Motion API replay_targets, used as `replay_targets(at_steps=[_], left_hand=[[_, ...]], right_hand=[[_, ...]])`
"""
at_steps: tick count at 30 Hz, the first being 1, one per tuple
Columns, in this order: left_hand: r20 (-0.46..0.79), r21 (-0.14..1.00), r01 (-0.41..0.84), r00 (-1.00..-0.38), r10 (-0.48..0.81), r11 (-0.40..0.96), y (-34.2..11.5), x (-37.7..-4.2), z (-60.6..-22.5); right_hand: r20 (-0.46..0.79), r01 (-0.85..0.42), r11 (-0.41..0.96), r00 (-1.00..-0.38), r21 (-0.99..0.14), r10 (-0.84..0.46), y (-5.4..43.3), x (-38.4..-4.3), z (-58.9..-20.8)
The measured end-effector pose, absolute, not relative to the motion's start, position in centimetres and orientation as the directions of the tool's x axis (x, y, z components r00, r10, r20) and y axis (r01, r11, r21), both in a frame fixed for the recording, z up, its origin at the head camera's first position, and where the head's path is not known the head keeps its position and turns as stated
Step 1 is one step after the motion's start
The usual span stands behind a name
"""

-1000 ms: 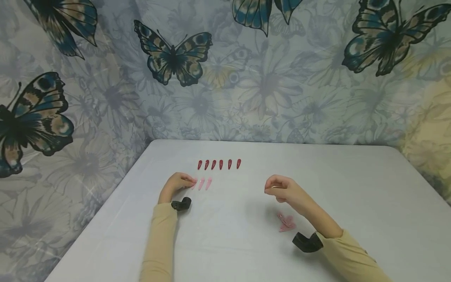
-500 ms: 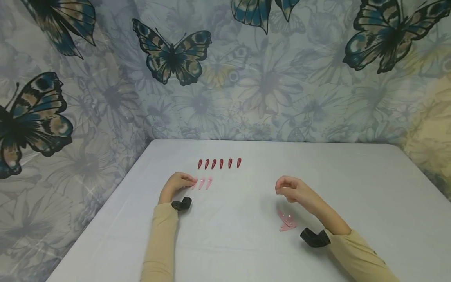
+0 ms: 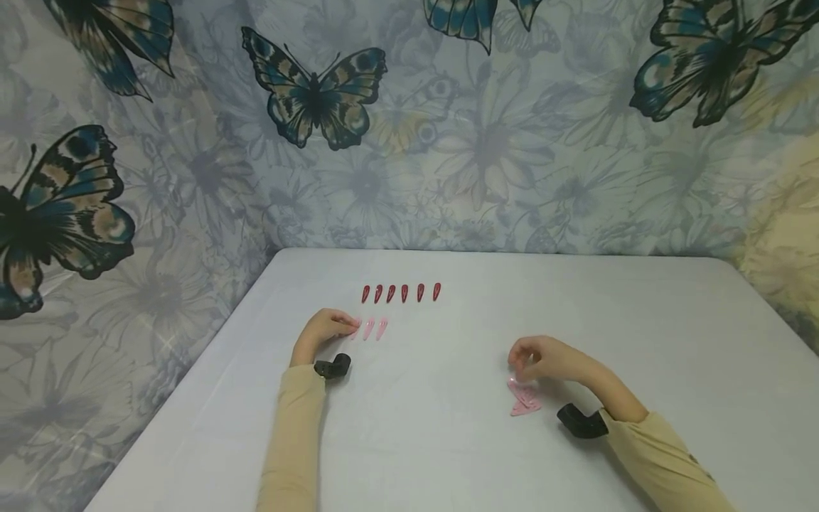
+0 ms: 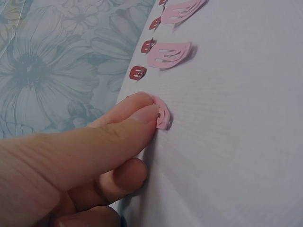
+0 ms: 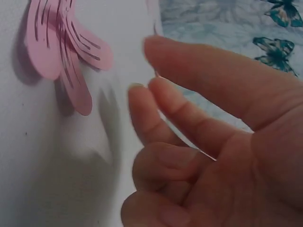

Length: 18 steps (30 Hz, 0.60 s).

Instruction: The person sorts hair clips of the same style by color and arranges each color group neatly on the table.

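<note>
My left hand (image 3: 323, 330) pinches a pink snap hair clip (image 4: 163, 114) between thumb and forefinger at the left end of a short row; the fingertips cover part of it. To its right lie two more pink clips (image 3: 382, 329), spaced apart. My right hand (image 3: 554, 358) hovers at the far edge of a small pile of pink hair clips (image 3: 526, 407). In the right wrist view its thumb and fingers are loosely bent and apart, with no clip visible between them. The overlapping clips (image 5: 45, 56) lie beyond the fingertips there.
Behind the pink row runs a line of several dark red hair clips (image 3: 404, 293). All of it lies on a white-covered table (image 3: 422, 441). A butterfly-patterned cloth (image 3: 486, 163) hangs behind the table. Each wrist carries a black camera mount (image 3: 584, 422).
My right hand has moved right and then lowered toward the near side, to the pink pile. The left hand stays on its clip. The head view has shifted slightly.
</note>
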<state>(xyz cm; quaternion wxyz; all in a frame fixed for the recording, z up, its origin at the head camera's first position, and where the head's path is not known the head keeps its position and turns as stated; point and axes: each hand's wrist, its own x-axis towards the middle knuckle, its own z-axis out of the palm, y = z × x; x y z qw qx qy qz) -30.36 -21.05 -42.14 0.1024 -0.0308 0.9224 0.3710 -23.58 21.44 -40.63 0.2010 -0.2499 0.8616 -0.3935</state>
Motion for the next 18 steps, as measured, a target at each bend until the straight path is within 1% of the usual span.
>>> replay_targets(at_steps=[3,7,13,18], left_hand=[[-0.212,0.680,-0.141,-0.977,0.010,0.720,-21.0,-30.4,-42.0],[-0.218,0.676,-0.155,-0.976,-0.006,0.721,-21.0,-30.4,-42.0],[-0.214,0.677,-0.147,-0.977,0.001,0.721,-21.1,-30.4,-42.1],[-0.216,0.675,-0.144,-0.976,0.007,0.723,-21.1,-30.5,-42.0]], right_hand=[[-0.205,-0.261,0.607,-0.782,-0.751,-0.589,21.3,-23.3,-40.4],[-0.245,-0.237,0.644,-0.787,-0.727,-0.566,20.6,-22.7,-40.1],[-0.227,-0.250,0.689,-0.822,-0.681,-0.522,19.7,-21.9,-40.0],[-0.215,-0.241,0.695,-0.838,-0.677,-0.501,19.5,-21.7,-40.0]])
